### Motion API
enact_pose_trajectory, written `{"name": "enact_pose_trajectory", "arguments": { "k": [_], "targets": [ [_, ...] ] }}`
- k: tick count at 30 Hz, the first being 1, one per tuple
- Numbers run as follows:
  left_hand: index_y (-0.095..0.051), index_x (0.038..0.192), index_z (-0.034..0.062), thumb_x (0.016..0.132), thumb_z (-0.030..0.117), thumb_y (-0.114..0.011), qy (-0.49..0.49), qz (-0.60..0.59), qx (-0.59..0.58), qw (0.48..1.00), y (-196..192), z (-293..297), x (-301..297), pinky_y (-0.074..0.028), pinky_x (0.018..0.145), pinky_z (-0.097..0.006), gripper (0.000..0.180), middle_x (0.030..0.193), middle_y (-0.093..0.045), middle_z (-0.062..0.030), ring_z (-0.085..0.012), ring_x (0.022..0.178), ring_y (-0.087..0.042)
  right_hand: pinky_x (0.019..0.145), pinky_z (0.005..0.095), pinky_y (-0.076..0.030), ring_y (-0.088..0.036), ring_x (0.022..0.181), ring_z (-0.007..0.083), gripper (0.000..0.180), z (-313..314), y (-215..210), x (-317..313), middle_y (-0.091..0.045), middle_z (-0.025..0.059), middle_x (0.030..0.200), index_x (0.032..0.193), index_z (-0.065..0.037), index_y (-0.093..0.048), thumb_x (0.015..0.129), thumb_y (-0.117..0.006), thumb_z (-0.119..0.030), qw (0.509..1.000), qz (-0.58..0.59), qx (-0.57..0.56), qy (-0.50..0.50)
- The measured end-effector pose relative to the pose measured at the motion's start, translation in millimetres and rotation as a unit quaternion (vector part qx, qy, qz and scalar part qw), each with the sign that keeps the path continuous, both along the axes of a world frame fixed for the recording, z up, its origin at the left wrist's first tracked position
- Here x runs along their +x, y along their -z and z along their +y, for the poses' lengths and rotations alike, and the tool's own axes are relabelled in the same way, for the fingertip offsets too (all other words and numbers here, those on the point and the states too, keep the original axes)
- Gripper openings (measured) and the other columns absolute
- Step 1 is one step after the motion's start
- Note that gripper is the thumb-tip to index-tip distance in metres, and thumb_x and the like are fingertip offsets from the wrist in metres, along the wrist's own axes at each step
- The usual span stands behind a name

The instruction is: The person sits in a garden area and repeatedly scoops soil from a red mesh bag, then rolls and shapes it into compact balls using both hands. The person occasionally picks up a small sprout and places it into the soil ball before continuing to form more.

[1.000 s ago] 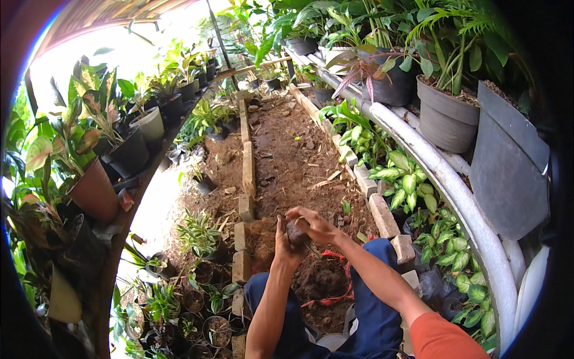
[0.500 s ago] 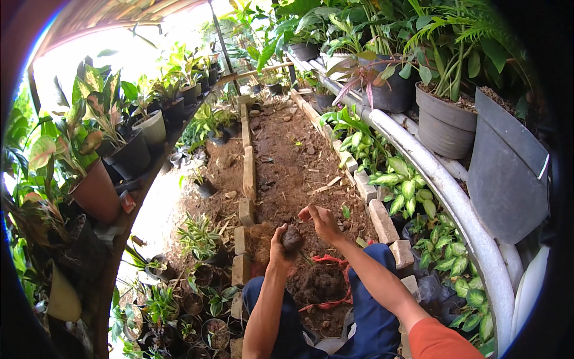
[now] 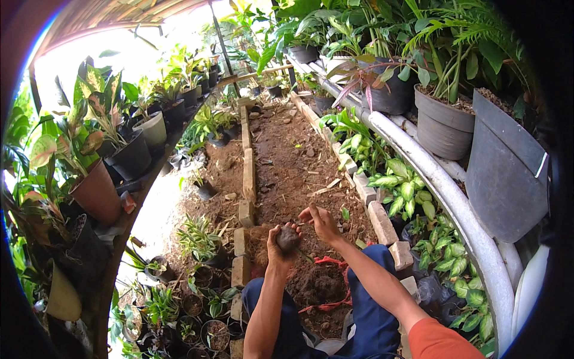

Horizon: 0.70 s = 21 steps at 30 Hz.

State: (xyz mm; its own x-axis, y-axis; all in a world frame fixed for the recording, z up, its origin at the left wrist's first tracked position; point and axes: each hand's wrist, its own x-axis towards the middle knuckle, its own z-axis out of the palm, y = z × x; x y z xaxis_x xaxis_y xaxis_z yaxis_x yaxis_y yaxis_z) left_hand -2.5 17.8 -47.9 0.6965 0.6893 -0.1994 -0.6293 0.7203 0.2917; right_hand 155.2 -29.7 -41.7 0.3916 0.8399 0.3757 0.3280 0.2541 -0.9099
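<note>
My left hand point(image 3: 280, 245) cups a dark ball of soil point(image 3: 289, 239), its fingers curled around the far side. A green stem point(image 3: 306, 256) sticks out from beneath the ball toward the lower right. Just right of it, my right hand point(image 3: 321, 222) is held with fingers stretched out and apart, near the soil ball and holding nothing visible. Below both hands, between my knees, loose dark soil point(image 3: 318, 283) is heaped inside something with a red edge point(image 3: 342, 272); its full shape is hidden.
A dirt path point(image 3: 287, 149) runs ahead between brick edgings point(image 3: 249, 173). Small potted plants point(image 3: 203, 239) crowd the left. On the right, a white pipe rail point(image 3: 445, 191) curves past leafy plants point(image 3: 412, 185) and large pots point(image 3: 508, 167). More pots point(image 3: 128, 155) line a left shelf.
My left hand has turned the soil ball slightly, so its fingers now show along the far side. The right hand stays almost where it was.
</note>
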Motion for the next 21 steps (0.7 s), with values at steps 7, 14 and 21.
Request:
{"name": "enact_pose_trajectory", "arguments": {
  "k": [7, 14, 21],
  "targets": [
    [-0.052, 0.110, 0.0001, 0.084, 0.031, -0.062, -0.045, 0.036, -0.038, 0.998, 2.3, 0.0, -5.5, -0.052, 0.087, -0.045, 0.042, 0.096, -0.059, -0.0125, -0.0280, 0.092, -0.060, 0.071, 0.0302, -0.050, -0.064, 0.078, 0.0162, 0.063, -1.5, -4.7, -3.2, -0.068, 0.0077, 0.082, 0.090, -0.001, -0.068, 0.100, -0.031, -0.051, 0.999, -0.045, -0.019, 0.006],
    [-0.051, 0.108, -0.0027, 0.086, 0.044, -0.062, -0.035, 0.076, 0.004, 0.996, -2.9, 3.5, -1.3, -0.050, 0.092, -0.048, 0.052, 0.102, -0.059, -0.0181, -0.0312, 0.097, -0.060, 0.071, 0.0322, -0.051, -0.066, 0.076, 0.0169, 0.053, 1.5, -1.1, -4.0, -0.068, 0.0119, 0.081, 0.090, 0.001, -0.065, 0.101, -0.039, -0.044, 0.999, -0.038, -0.029, 0.000],
    [-0.054, 0.098, 0.0030, 0.088, 0.038, -0.059, -0.043, 0.072, -0.039, 0.996, 5.3, -0.6, -0.1, -0.053, 0.081, -0.040, 0.037, 0.087, -0.059, -0.0095, -0.0263, 0.083, -0.061, 0.065, 0.0333, -0.049, -0.064, 0.071, 0.0188, 0.053, 0.9, -0.1, -6.3, -0.067, 0.0113, 0.078, 0.089, -0.001, -0.067, 0.099, -0.041, -0.046, 0.999, -0.038, -0.023, 0.004]
  ]
}}
